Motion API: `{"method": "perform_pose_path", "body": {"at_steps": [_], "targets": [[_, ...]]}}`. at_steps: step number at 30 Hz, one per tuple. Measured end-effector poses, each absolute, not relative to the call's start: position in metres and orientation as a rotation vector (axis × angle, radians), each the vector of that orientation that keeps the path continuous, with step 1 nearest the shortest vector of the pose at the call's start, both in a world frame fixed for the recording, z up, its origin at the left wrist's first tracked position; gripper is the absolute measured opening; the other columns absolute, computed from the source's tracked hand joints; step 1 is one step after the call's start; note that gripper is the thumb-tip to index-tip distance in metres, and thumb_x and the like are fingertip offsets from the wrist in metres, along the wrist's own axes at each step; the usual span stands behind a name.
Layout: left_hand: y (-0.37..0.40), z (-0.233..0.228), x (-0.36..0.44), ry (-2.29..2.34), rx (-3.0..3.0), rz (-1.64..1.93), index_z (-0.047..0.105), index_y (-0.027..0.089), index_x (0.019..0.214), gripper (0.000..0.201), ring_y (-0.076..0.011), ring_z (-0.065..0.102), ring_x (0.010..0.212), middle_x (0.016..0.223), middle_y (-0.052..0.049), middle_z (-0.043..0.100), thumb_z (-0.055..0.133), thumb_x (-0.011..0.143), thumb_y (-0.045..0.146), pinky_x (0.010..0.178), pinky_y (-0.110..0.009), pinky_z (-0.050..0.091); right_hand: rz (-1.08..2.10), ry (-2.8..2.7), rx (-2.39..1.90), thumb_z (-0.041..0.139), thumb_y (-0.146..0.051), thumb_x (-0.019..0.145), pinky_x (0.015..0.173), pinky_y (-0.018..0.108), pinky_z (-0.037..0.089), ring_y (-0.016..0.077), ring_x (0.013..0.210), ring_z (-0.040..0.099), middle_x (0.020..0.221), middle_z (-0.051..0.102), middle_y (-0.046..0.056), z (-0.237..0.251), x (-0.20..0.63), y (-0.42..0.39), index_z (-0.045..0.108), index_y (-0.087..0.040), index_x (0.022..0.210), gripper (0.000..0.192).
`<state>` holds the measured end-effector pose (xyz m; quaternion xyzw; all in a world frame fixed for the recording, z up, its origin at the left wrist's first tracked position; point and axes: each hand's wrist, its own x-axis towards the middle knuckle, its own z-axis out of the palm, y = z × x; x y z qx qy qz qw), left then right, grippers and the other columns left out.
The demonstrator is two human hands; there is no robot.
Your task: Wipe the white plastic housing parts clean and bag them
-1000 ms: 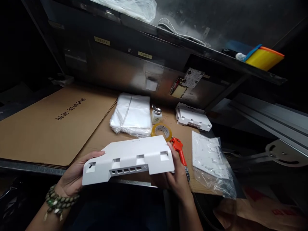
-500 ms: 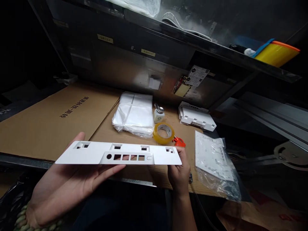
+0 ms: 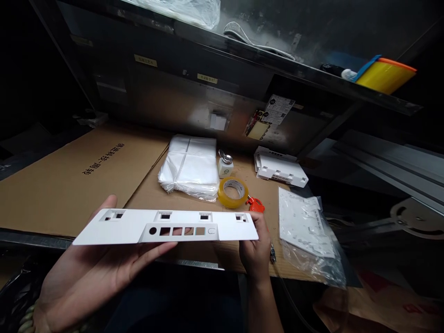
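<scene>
A white plastic housing point(image 3: 114, 229), with a row of port cutouts and small slots along its edge, is held level above the front of the bench. My left hand point(image 3: 100, 273) supports its left part, fingers stretched underneath and thumb up behind it. At the right end, my right hand point(image 3: 256, 252) grips it with curled fingers. The far side of the housing is out of sight. Just beyond it lie a roll of yellowish clear tape point(image 3: 221, 196) and a red plastic item point(image 3: 256, 205).
Stacked clear bags point(image 3: 192, 162) lie behind, beside a white pump bottle point(image 3: 225, 169). More white housings point(image 3: 282, 169) sit back right, near a bagged white panel point(image 3: 305, 224). Cardboard point(image 3: 79, 185) covers the left. A shelf point(image 3: 249, 53) overhangs the bench; a cable point(image 3: 287, 291) hangs at the front.
The view has shifted slightly. The housing sits a little lower and farther left in view, tilted so its port face shows slightly more. Both hands keep their hold.
</scene>
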<state>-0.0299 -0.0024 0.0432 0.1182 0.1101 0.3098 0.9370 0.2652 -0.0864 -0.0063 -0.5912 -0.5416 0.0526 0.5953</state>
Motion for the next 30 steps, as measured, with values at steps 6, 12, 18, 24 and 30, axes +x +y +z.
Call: {"method": "perform_pose_path", "body": {"at_steps": [6,12,18,24,30], "targets": [[-0.002,0.041,-0.031,0.044,0.322,0.561,0.044,-0.004,0.152,0.088,-0.0412,0.024,0.148,0.158,-0.029,0.035,0.016,0.106,0.065,0.124,-0.051,0.034,0.134,-1.245,-1.379,0.056,-0.011,0.086,0.068,0.022,0.056,0.0146,0.079,0.072,0.091,0.074,-0.002,-0.004,0.262,-0.088,0.065,-0.025,0.106,0.026],[-0.006,0.043,-0.027,0.006,0.308,0.603,0.042,-0.001,0.152,0.089,-0.0416,0.022,0.149,0.161,-0.027,0.032,0.012,0.105,0.068,0.125,-0.054,0.031,0.137,-1.262,-1.364,0.054,-0.010,0.086,0.070,0.023,0.056,0.0153,0.082,0.072,0.095,0.073,-0.001,-0.003,0.262,-0.090,0.065,-0.025,0.109,0.029],[-0.006,0.049,-0.024,0.006,0.271,0.578,0.040,-0.005,0.151,0.089,-0.0413,0.028,0.148,0.159,-0.027,0.034,0.017,0.105,0.068,0.123,-0.052,0.036,0.145,-1.243,-1.363,0.055,-0.011,0.086,0.070,0.023,0.055,0.0156,0.082,0.070,0.095,0.072,-0.001,-0.004,0.261,-0.090,0.066,-0.026,0.109,0.029],[-0.009,0.051,-0.019,0.005,0.237,0.604,0.048,0.000,0.149,0.083,-0.0399,0.035,0.147,0.157,-0.023,0.039,0.023,0.106,0.066,0.121,-0.054,0.038,0.166,-1.238,-1.355,0.057,-0.014,0.086,0.074,0.024,0.056,0.0165,0.087,0.069,0.098,0.071,0.000,-0.006,0.262,-0.088,0.066,-0.026,0.111,0.029],[-0.010,0.055,-0.018,0.017,0.211,0.586,0.063,0.005,0.138,0.065,-0.0352,0.050,0.143,0.151,-0.022,0.051,0.034,0.109,0.055,0.123,-0.052,0.036,0.168,-1.253,-1.344,0.057,-0.013,0.086,0.074,0.025,0.056,0.0166,0.086,0.070,0.099,0.071,0.001,-0.007,0.263,-0.088,0.065,-0.025,0.113,0.030]]}}
